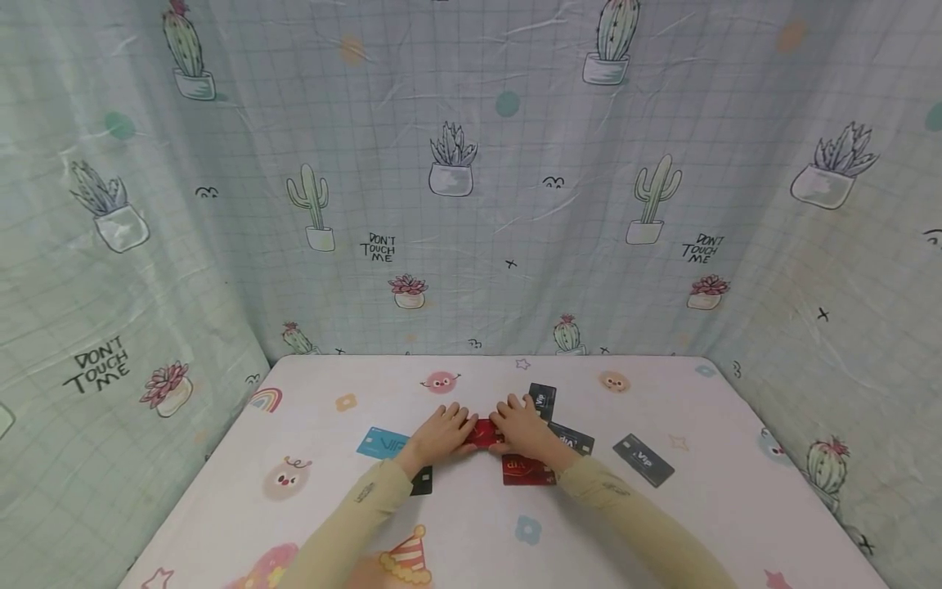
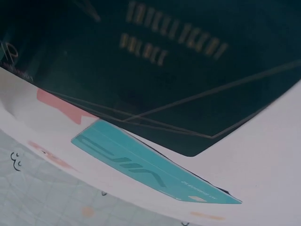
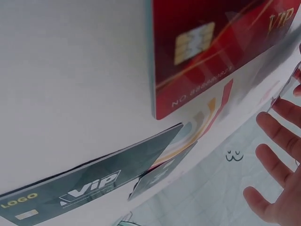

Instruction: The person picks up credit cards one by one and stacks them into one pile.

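Between my two hands is a red card (image 1: 482, 433). My left hand (image 1: 443, 432) grips its left end, thumb at the near side and fingers at the far side. The right hand (image 1: 521, 425) holds the other end in the same way. In the right wrist view the fingers (image 3: 282, 146) show at the right edge, with a small part of a card by the fingertips. A second red card (image 1: 527, 470) lies on the table beneath the right wrist. Under the left wrist are a blue VIP card (image 2: 136, 160) and a dark green card (image 2: 141, 84), partly hidden in the head view.
Beyond the right hand lie two dark VIP cards, one upright in view (image 1: 543, 397) and one slanted (image 1: 576, 439). Another dark VIP card (image 1: 643, 460) lies farther right. The white table (image 1: 471, 540) has printed cartoon figures; a cactus-patterned curtain (image 1: 500, 213) surrounds it.
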